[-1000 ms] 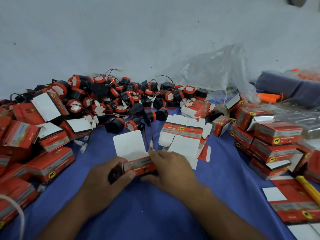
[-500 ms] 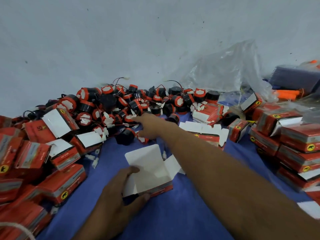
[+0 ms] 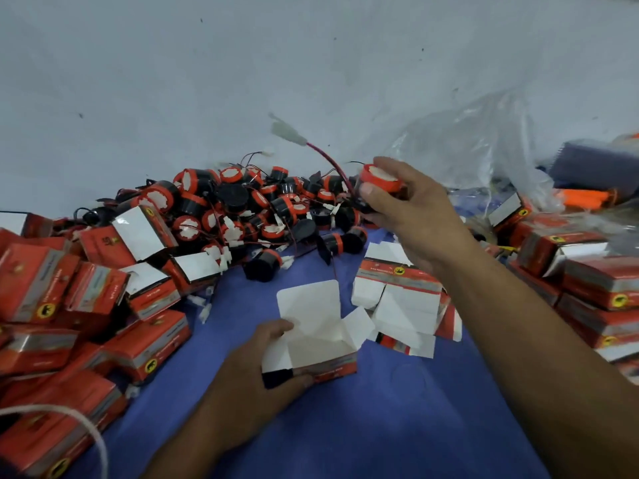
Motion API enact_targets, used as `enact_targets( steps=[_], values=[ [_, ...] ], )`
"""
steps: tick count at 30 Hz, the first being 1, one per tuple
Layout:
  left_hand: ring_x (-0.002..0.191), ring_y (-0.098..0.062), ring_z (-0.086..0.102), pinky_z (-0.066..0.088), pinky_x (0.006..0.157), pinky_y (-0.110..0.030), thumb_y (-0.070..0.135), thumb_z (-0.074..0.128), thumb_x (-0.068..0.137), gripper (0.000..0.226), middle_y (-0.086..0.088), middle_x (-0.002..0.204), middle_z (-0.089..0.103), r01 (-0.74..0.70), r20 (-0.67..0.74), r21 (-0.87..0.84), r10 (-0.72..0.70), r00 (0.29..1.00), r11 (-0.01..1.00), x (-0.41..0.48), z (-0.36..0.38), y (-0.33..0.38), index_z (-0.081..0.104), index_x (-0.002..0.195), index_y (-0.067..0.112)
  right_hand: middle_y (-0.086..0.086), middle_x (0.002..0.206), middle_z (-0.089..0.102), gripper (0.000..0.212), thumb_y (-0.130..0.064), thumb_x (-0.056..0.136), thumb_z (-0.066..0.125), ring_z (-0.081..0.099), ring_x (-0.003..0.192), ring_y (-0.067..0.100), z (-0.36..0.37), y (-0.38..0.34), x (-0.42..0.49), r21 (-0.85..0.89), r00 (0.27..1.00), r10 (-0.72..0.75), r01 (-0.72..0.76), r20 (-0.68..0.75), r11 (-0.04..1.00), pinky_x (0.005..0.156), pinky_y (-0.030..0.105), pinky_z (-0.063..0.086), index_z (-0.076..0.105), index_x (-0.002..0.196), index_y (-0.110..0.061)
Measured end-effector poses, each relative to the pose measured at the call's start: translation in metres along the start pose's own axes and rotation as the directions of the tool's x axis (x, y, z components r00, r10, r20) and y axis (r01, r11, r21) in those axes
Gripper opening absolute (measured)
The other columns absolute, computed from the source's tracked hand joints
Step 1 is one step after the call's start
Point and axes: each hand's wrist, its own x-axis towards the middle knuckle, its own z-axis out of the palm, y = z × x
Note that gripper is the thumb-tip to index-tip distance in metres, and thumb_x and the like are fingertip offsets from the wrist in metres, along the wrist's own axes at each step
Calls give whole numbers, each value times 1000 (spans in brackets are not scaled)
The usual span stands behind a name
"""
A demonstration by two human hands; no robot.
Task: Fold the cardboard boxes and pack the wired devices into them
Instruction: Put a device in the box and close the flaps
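Wired device (image 3: 380, 181), gripped by its hard round body in the right hand (image 3: 418, 216) above the pile (image 3: 242, 209), seems light, its lead floppy, while the left hand (image 3: 242, 385) holds the open cardboard box (image 3: 332, 369) on the cloth (image 3: 380, 426).

Fingers (image 3: 401, 169) hide the lower, probably black half of the device (image 3: 379, 177).

open box (image 3: 321, 344): red outside, white inside, lid flap up, side flaps splayed, sits on bench (image 3: 345, 426), left hand (image 3: 249, 378) grips its near-left corner. wired device (image 3: 380, 183): black cylinder, orange rim, white face, held aloft in right hand (image 3: 415, 209); red wire arcs up-left to white connector (image 3: 288, 133). device pile (image 3: 242, 209) behind. flat box blanks (image 3: 401, 299) just right of open box. folded boxes heaped left (image 3: 69, 305).
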Motion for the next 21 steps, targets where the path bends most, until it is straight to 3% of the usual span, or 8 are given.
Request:
enact_targets(
  steps=[2,4,7,9,12,16,18,21],
  values=[
    [112,30,38,31,86,5,58,76,66,61,45,120,49,-2,1,4,2,1000,1000,-1,1,2,46,118,47,-19,127,64,41,-28,92,73,63,113,-4,-1,-5,-39,-113,997,-27,35,77,993,91,20,55,61,130,-35],
    [107,33,39,32,84,6,47,82,69,62,41,118,49,3,13,22,-3,1000,1000,0,2,5,46,119,49,-29,120,62,46,-45,87,74,56,114,-12,8,6,-80,-397,984,-131,168,119,902,90,10,48,63,131,-37],
    [107,23,50,39,85,1,46,80,72,59,40,117,57,-42,46,2,41,998,999,-1,5,11,49,122,48,-7,118,63,54,-47,80,79,55,109,11,27,39,-120,-712,952,-174,305,253,632,92,23,47,64,126,-22],
    [110,14,55,44,89,-6,51,77,74,55,37,122,56,-65,51,-8,66,997,998,-2,6,13,53,123,46,-2,119,58,53,-43,81,81,52,108,18,30,54,-129,-767,961,-67,256,270,588,91,33,47,60,123,-20],
    [114,7,55,46,96,-18,60,63,85,43,31,124,58,-107,42,41,106,994,993,-3,7,11,52,124,47,-2,112,58,46,-44,82,78,53,100,18,25,59,-127,-789,962,-42,246,271,562,83,36,50,59,117,-21],
    [126,5,46,33,105,-13,48,41,98,33,33,132,52,-208,10,43,208,978,977,-3,8,11,52,128,57,-4,111,56,42,-48,83,72,47,101,15,21,60,-131,-841,967,38,201,254,502,84,34,48,61,114,-22],
    [123,-5,50,37,104,-20,48,36,102,35,20,129,57,-246,-26,44,247,969,968,0,9,10,63,123,39,-3,115,54,45,-51,83,71,45,106,16,21,61,-131,-877,968,123,140,219,460,87,34,47,61,116,-22],
    [100,-11,59,47,88,-32,52,34,103,59,-3,104,66,-269,-146,123,285,947,955,2,14,17,74,91,11,-1,122,50,48,-51,82,73,40,113,18,26,56,-130,-897,960,219,64,176,438,90,38,48,61,119,-22]
  ],
)
